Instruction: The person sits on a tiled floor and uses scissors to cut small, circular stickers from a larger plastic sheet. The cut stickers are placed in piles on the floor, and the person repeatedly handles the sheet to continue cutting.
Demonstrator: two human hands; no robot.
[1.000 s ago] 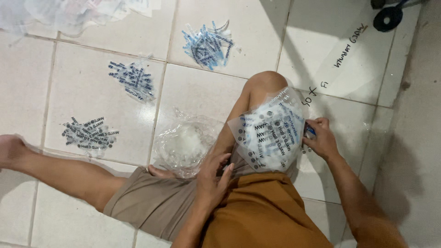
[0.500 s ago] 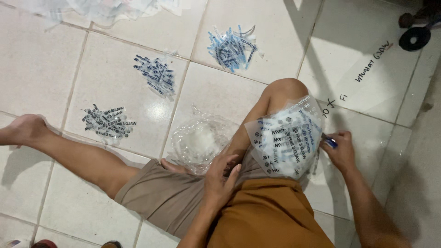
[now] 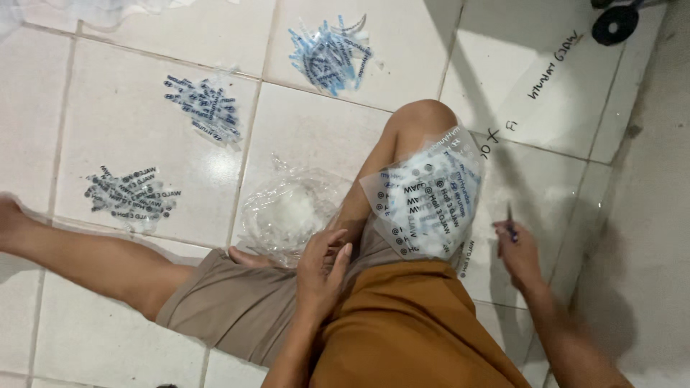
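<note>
Left hand (image 3: 322,269) resting on the thigh, fingers loosely curled and part open, holding nothing — fingertips just beside the printed plastic sheets (image 3: 425,197) draped over the raised right knee. Right hand (image 3: 519,253) out to the side above the floor tile (image 3: 546,179), pinched narrow around a dark pen (image 3: 510,221) pointing up, forearm stretched away from the body. Clear crumpled plastic bag (image 3: 287,212) on the floor between the legs, whitish inside — contents not clear. Three piles of small printed packets (image 3: 329,54) spread on the tiles, well apart
</note>
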